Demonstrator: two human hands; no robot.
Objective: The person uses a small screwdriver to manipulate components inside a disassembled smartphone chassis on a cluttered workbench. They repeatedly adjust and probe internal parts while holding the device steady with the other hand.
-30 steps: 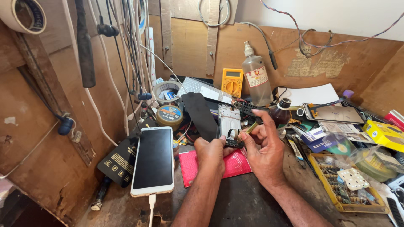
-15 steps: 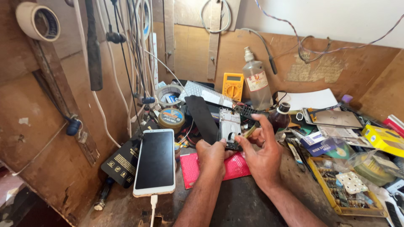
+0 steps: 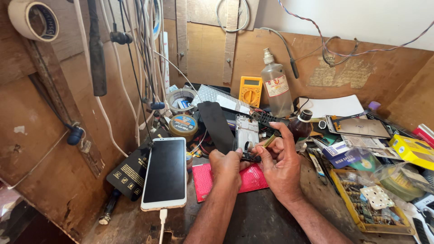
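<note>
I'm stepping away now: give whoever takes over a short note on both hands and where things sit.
Left hand: steadies the opened phone frame at its lower end.
Right hand: holds a thin tool, tip at the frame's lower part.
Frame is above the pink mat; a white phone lies to the left, cable plugged in.
Done: frame is open, board exposed.
Left: cannot tell from this view.

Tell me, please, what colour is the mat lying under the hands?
Pink-red mat, clearest in the head view.

Loads of colour going on here: yellow multimeter (image 3: pixel 250 90) glowing against brown wood, pink mat (image 3: pixel 204 180) peeking out, white-edged black-screened phone (image 3: pixel 165 171) lying around, yellow tray (image 3: pixel 348 199) sitting right.
</note>
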